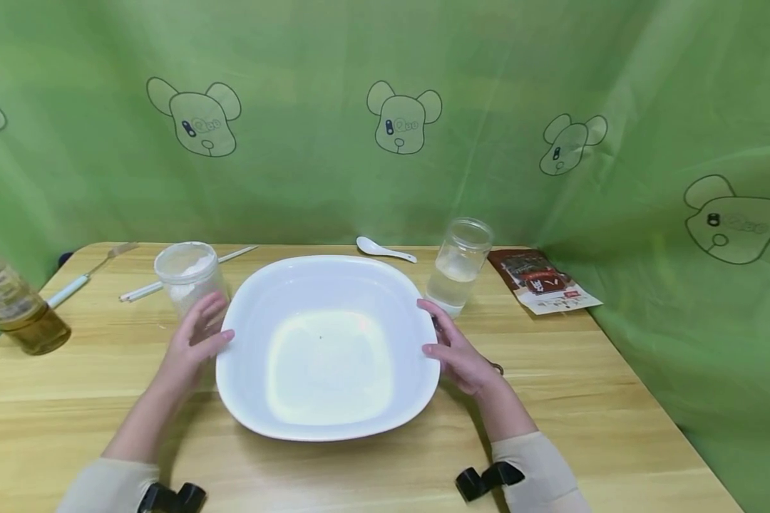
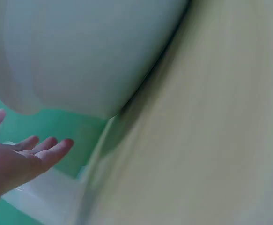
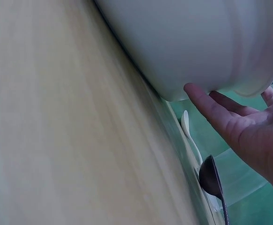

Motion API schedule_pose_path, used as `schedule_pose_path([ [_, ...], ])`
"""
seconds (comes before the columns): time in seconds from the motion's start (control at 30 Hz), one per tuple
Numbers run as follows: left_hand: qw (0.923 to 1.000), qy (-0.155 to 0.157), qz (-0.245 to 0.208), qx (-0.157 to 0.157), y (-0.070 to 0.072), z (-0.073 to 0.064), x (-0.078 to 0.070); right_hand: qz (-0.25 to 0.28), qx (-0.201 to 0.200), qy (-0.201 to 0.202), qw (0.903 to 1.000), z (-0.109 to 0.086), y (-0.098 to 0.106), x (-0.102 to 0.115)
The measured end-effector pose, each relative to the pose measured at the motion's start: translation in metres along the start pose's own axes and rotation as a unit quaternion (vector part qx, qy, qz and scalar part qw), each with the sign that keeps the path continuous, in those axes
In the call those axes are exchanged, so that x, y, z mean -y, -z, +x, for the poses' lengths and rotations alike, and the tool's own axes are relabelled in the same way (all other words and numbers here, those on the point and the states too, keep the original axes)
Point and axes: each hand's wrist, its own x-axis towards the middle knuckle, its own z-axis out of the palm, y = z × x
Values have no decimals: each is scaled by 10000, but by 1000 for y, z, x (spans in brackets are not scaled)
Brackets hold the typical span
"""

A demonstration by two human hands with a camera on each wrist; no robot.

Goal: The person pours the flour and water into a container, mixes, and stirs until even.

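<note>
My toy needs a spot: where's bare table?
In front of the white basin, between the forearms; also right of the right hand, this side of the packet. It's crowded past the left hand: white-filled jar, chopsticks.

"What comes in threes?"

"Clear cylindrical jars: an amber-filled jar (image 1: 33, 324) far left, a powder-filled jar (image 1: 189, 279) left of centre, a clear-liquid jar (image 1: 453, 278) right of centre."

"Twos?"

"Spoons: a white curved spoon (image 1: 383, 250), upper centre; a dark round-bowled spoon (image 3: 210, 178), the right-wrist view's lower right. Bare hands, mid-frame: left hand (image 1: 195, 338), right hand (image 1: 460, 358)."

"Singles?"

"One oval white basin (image 1: 329, 370), one blue-handled metal fork (image 1: 70, 289), one red-brown printed packet (image 1: 542, 282)."
</note>
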Motion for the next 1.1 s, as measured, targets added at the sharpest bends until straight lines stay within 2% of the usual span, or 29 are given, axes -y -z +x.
schedule_pose_path([
  [0.1, 9976, 207, -582, 305, 1, -3, 11, 23, -24, -20, 10000, 0, -1, 1],
  [0.2, 9945, 203, -879, 531, 1, -5, 18, 17, -45, -32, 10000, 0, -2, 2],
  [0.37, 9922, 165, -1019, 705, 2, -7, 21, 0, -46, -70, 10000, 0, -2, 2],
  [0.6, 9893, 158, -1241, 746, 1, -7, 20, -199, -173, 10, 9997, 0, -2, 4],
  [0.77, 9878, 91, -1342, 783, 2, -6, 20, -774, -745, 268, 9939, -1, 2, 11],
  [0.87, 9865, 31, -1406, 842, 1, -5, 20, -990, -1345, 583, 9842, -1, 8, 18],
  [0.93, 9857, 35, -1442, 870, 1, -5, 20, -1136, -1769, 951, 9730, 2, 18, 19],
  [1.0, 9852, 56, -1462, 892, 1, -5, 20, -1284, -2194, 1352, 9577, 6, 32, 15],
  [1.07, 9848, 95, -1474, 911, 1, -6, 20, -1714, -2593, 1684, 9354, 10, 48, 10],
  [1.1, 9849, 122, -1467, 910, 1, -6, 21, -1792, -2700, 1858, 9276, 13, 58, 4],
])
